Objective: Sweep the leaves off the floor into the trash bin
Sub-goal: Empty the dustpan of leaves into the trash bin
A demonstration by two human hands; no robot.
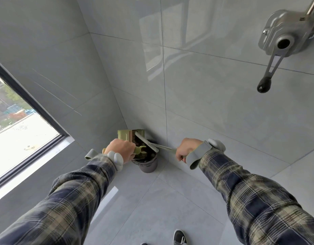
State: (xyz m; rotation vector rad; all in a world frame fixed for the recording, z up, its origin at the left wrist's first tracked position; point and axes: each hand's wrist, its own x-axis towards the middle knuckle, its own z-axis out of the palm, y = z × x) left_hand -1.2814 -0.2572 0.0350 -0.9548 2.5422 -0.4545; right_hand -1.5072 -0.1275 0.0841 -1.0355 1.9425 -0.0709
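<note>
A small grey trash bin (pixel 148 166) stands in the floor corner, dark inside with leaves showing. My left hand (pixel 120 150) grips the handle of an olive-green dustpan (pixel 125 135), which is tipped up over the bin's far rim. My right hand (pixel 187 149) grips the handle of a broom (pixel 147 143); its pale head lies across the dustpan mouth above the bin. Both wrists wear grey straps.
Grey tiled walls meet in the corner behind the bin. A dark-framed window (pixel 28 121) runs along the left wall. A metal crank fitting with a black knob (pixel 280 43) juts from the right wall. My black shoe (pixel 179 237) stands on the grey floor tiles.
</note>
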